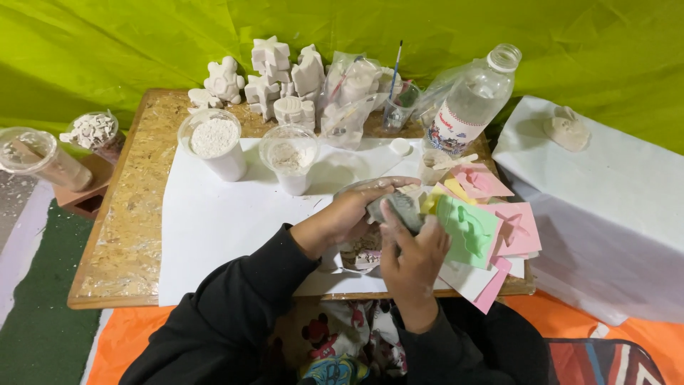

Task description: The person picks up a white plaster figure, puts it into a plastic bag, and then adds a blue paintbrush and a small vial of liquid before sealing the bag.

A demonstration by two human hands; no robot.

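While both hands meet near the front edge of the low chipboard table point(128, 235), the left hand point(356, 210) cups a small grey mould point(399, 208) from above, fingers closed over it, and the right hand point(413, 260) presses its thumb on the mould's near end, fingers curled under. Mould looks thin, flexible, probably light and a bit slick with plaster dust; likely best held by the rims, not squeezed mid-body. Under the hands sits a clear bowl point(356, 253) on the white paper sheet point(214, 228). Just right: green mould sheet point(467, 228) and pink mould sheets point(516, 228), overhanging the right front corner, easy to knock off. Back edge is crowded: white plaster figures point(267, 78), cup of white powder point(214, 142), second clear cup point(288, 153), plastic bottle point(467, 107), brush point(395, 71). Open room is the paper's left front part.
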